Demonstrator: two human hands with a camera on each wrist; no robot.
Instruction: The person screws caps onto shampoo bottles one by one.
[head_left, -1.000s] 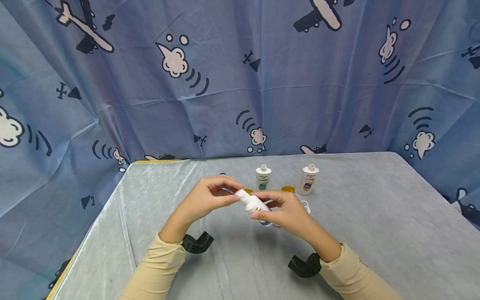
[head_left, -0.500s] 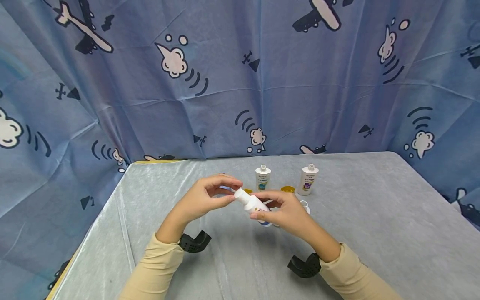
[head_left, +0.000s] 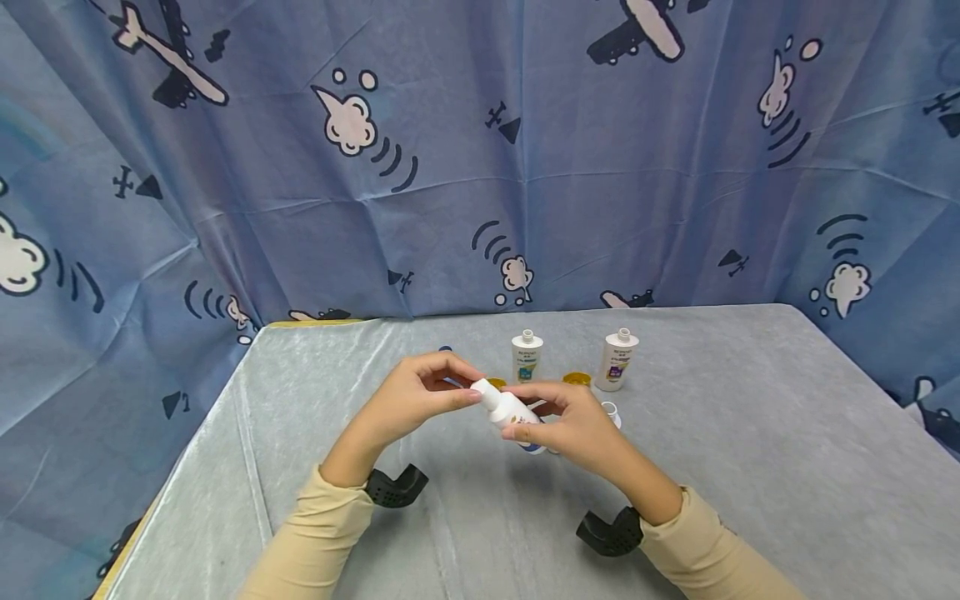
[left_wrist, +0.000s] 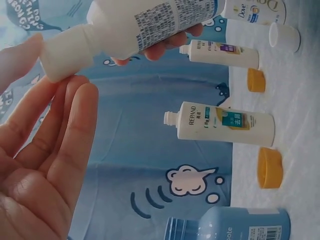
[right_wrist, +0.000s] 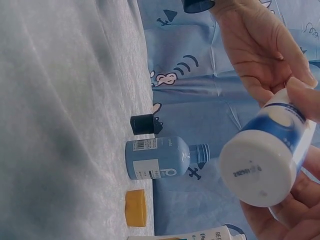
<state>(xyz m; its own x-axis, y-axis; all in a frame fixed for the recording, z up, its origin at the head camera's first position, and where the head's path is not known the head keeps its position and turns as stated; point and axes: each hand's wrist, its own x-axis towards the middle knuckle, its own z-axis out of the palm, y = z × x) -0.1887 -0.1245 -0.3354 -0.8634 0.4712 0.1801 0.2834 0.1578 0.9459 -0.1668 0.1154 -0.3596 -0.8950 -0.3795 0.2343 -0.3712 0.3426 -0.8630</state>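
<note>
A white bottle [head_left: 513, 410] with a printed label is held tilted above the table, its base toward the lower right. My right hand [head_left: 570, 423] grips its body, fingers on one side and thumb on the other. The thumb and fingertips of my left hand [head_left: 416, 393] pinch the white cap [left_wrist: 67, 52] on the bottle's neck. In the right wrist view the bottle's round base [right_wrist: 257, 167] and a blue band show. Behind the hands stand two white REPAND bottles with bare necks, one with a teal label [left_wrist: 227, 122], the other with a purple label [left_wrist: 225, 53].
An uncapped blue bottle [right_wrist: 157, 159] stands at the left, beside a dark cap [right_wrist: 142, 124]. Two yellow caps [left_wrist: 270, 167] rest near the REPAND bottles. Further right are a Dove bottle [left_wrist: 255, 11] and a loose white cap [left_wrist: 284, 37]. A patterned curtain [head_left: 450, 167] hangs behind the table.
My left hand shifts slightly left between the first and second head frames, then comes back right onto the cap. The right hand and the bottle stay nearly still.
</note>
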